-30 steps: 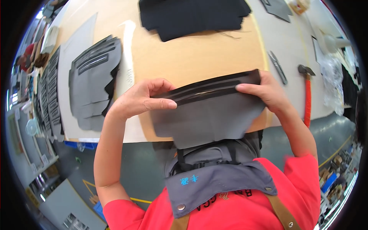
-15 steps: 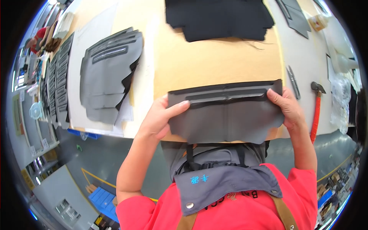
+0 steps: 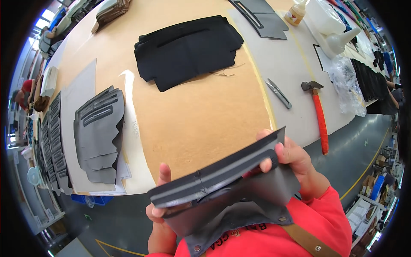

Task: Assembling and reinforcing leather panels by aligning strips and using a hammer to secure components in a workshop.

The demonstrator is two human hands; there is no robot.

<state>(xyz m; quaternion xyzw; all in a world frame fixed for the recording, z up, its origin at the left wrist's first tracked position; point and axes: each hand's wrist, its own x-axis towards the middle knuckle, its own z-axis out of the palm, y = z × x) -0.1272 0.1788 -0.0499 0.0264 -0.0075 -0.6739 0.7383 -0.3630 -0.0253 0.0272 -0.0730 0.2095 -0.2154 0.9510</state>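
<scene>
Head view: your left hand (image 3: 156, 213) and right hand (image 3: 297, 160) pinch the long, grey, leather-like panel (image 3: 222, 174), now tilted left-end near, exposing its gaping slot (image 3: 252, 172).

A broad worktable (image 3: 201, 128) carries the things, its surface tan in the middle with pale grey sheeting along the right. Near the centre lies a stack of black cut pieces (image 3: 188, 53), loose threads (image 3: 223, 73) beside its lower edge. On the left rests an overlapping pile of grey panels (image 3: 100, 143). Brown folded material (image 3: 112, 13) sits at the far left. On the right lie small snips (image 3: 279, 94), a red-handled hammer (image 3: 319, 115), a slotted grey panel (image 3: 263, 19) and crumpled clear plastic (image 3: 350, 85); near that panel stands a bottle (image 3: 294, 16).
</scene>
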